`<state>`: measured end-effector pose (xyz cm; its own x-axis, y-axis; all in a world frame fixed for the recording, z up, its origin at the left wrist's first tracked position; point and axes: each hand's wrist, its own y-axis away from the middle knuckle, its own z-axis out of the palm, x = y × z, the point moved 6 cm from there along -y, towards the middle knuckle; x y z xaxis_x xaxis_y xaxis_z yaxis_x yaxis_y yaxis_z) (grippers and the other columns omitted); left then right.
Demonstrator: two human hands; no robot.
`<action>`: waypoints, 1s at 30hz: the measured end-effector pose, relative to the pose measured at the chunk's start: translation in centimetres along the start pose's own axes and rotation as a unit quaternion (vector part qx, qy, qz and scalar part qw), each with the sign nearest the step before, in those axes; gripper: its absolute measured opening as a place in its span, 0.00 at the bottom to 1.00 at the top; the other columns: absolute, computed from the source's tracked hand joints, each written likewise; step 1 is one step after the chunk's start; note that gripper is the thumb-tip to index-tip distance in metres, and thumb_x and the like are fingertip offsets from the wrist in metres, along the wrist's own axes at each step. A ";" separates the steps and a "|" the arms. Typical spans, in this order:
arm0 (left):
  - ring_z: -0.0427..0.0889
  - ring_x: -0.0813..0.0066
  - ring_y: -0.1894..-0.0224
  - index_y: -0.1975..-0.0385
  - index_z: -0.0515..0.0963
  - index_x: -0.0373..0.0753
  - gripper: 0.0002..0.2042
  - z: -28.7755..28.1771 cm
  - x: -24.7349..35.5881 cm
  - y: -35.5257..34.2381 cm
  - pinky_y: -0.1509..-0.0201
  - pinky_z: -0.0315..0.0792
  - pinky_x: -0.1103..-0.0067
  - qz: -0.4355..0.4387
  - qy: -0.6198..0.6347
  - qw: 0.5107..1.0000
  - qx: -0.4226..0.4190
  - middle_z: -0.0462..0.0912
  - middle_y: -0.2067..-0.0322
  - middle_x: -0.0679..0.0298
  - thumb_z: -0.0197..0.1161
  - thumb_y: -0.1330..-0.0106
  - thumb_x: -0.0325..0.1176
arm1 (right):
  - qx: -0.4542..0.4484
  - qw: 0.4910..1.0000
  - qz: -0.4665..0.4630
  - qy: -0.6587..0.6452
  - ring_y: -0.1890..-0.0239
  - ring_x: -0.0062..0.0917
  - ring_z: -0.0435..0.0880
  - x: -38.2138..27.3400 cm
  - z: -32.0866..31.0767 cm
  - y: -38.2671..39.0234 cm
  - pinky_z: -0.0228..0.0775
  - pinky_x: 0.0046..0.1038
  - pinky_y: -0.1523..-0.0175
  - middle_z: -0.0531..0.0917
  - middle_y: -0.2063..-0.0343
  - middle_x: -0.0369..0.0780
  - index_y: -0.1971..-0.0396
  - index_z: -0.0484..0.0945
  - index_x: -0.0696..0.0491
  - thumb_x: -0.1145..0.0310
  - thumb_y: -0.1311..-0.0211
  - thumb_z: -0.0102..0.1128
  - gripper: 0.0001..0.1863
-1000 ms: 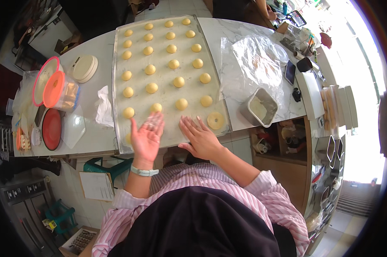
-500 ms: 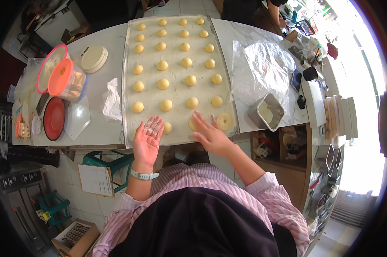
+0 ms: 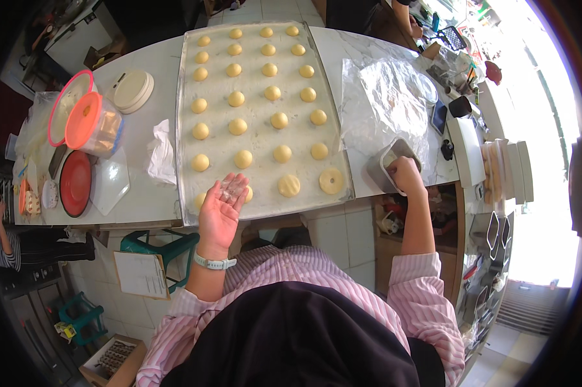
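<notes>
A large metal baking tray (image 3: 265, 209) holds rows of round yellow dough balls (image 3: 282, 153). In its near row, one piece is a flattened dough disc (image 3: 289, 186), and right of it lies a flat dough round (image 3: 331, 181) with a small dimple in its middle. Palm up over the tray's near edge, my left hand (image 3: 220, 213) is open, its fingers dusted white and partly covering a dough ball. My right hand (image 3: 405, 175) reaches into a rectangular metal tin (image 3: 376, 169) with pale contents, right of the tray; its fingertips are hidden inside.
Clear plastic sheeting (image 3: 384, 97) lies behind the tin, with a phone (image 3: 438, 116) beside it. Left of the tray are a crumpled white cloth (image 3: 161, 155), a red plate (image 3: 76, 184) and a plastic tub (image 3: 104, 132). A green stool (image 3: 158, 244) stands below the table's edge.
My right hand has left the near row of dough and moved right into the tin. The dough piece it was over now shows flattened. My left hand stays palm up.
</notes>
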<state>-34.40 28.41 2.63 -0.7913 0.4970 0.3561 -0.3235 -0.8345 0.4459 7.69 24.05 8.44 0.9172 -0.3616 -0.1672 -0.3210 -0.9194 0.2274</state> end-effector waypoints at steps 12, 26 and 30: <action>0.67 0.59 0.40 0.45 0.61 0.25 0.34 3.3 -9.4 0.9 0.35 0.59 0.68 -0.269 0.138 0.947 -0.109 0.68 0.45 0.48 0.45 0.34 0.56 | 0.021 0.931 -0.356 -0.076 0.37 0.37 0.63 -19.9 5.6 11.2 0.51 0.43 0.35 0.65 0.41 0.48 0.40 0.59 0.59 0.56 0.37 0.47 0.30; 0.58 0.58 0.35 0.41 0.54 0.24 0.30 0.8 0.2 1.4 0.31 0.54 0.68 0.017 0.076 0.996 -0.034 0.59 0.39 0.45 0.45 0.31 0.45 | 0.040 0.929 -0.367 0.027 0.33 0.31 0.54 -21.6 9.3 7.7 0.38 0.46 0.31 0.57 0.35 0.43 0.38 0.55 0.57 0.43 0.37 0.39 0.37; 0.59 0.58 0.36 0.41 0.55 0.25 0.27 0.0 -0.5 1.6 0.31 0.54 0.68 0.004 0.065 0.998 -0.014 0.60 0.40 0.46 0.45 0.31 0.42 | 0.056 0.935 -0.349 0.009 0.33 0.32 0.54 -21.6 8.8 7.2 0.37 0.47 0.31 0.57 0.35 0.43 0.37 0.55 0.57 0.42 0.37 0.39 0.38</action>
<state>-34.52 26.76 3.13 -0.8545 0.4560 0.2488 -0.3295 -0.8462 0.4188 -16.51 23.88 5.27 0.9158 0.3351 -0.2215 0.3362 -0.9412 -0.0340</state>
